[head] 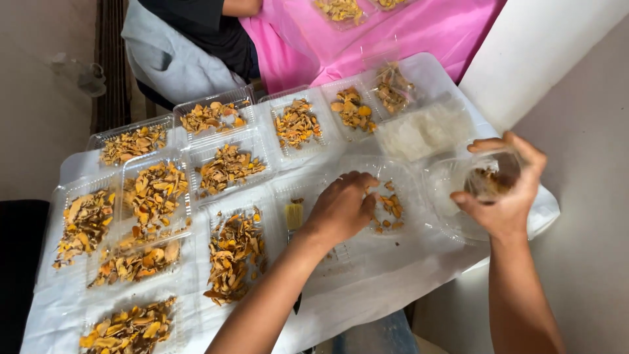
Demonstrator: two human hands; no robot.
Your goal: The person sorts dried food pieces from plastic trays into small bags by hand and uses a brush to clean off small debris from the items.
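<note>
A white sheet (pixel 367 288) covers the table in front of you, and almost all of it is taken up by clear plastic trays (pixel 226 167) laid side by side in rows. Most of them hold heaps of dried orange-yellow slices (pixel 154 190), thickest on your left side. Beyond the far edge lies a pink cloth (pixel 419 33) with more filled trays on it, and another person in a dark top (pixel 209 26) sits there, only partly in view. Towards the far right, one tray holds a pale, whitish mass (pixel 426 131) instead of orange pieces.

Directly ahead of you is a nearly empty tray (pixel 386 196) with only a few slices (pixel 392 206) scattered on its floor. Your left hand (pixel 341 206) reaches into it palm down, fingers curled together with the tips down among those slices; you cannot tell from here whether they actually pinch a piece. Just left of that wrist sits a small yellowish block (pixel 294 215) in the next tray.

Your right hand (pixel 504 190) is off to the right, above the table's edge, wrapped around a small clear plastic cup (pixel 490 178). The thumb and fingers close around its sides, and the cup is tilted with its mouth towards the nearly empty tray. Inside it you can see a small amount of brownish-orange pieces (pixel 488 180).
</note>
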